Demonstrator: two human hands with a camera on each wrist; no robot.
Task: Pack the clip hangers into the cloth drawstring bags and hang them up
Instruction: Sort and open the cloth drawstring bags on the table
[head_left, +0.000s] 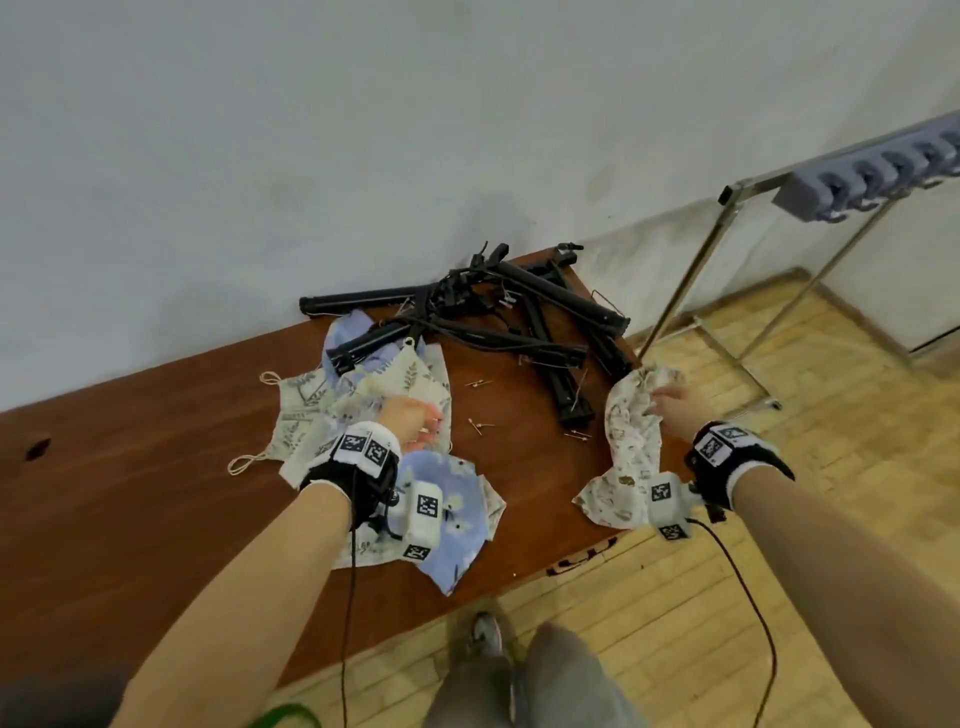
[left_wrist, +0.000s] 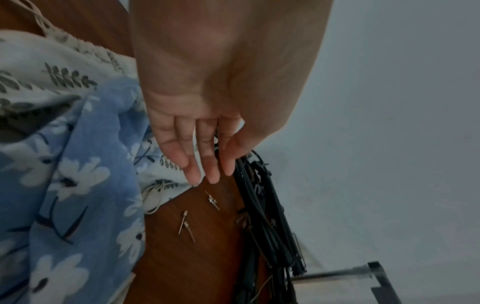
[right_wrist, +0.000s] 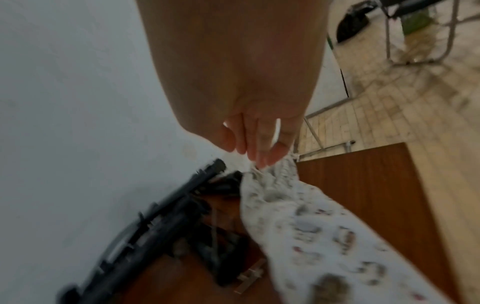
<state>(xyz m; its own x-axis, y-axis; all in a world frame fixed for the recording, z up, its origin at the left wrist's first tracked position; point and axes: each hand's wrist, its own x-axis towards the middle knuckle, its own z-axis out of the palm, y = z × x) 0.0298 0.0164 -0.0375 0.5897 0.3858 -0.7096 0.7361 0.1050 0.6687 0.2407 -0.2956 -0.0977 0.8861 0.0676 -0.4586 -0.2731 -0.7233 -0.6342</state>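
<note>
Two hands work over a brown wooden table (head_left: 156, 467) pushed against a pale wall. The left hand (head_left: 410, 421) hangs just above a heap of printed cloth bags (head_left: 363, 400), its fingers (left_wrist: 207, 162) straight and loose, gripping nothing; the little fingertip is at the edge of a leaf-print bag, though I cannot tell whether it touches. A blue flowered bag (left_wrist: 78, 185) lies nearer the table's front edge. The right hand (head_left: 675, 408) pinches the gathered top of a white bag with small prints (head_left: 631, 447), whose other end trails on the table near its right corner. Behind both, a tangle of black clip hangers (head_left: 498, 312) lies against the wall, none of them inside a bag. Several small metal pins (left_wrist: 185, 225) are scattered on the bare wood between the bags. To the right stands a metal rack (head_left: 727, 270) carrying a row of grey hooks (head_left: 872, 174).
</note>
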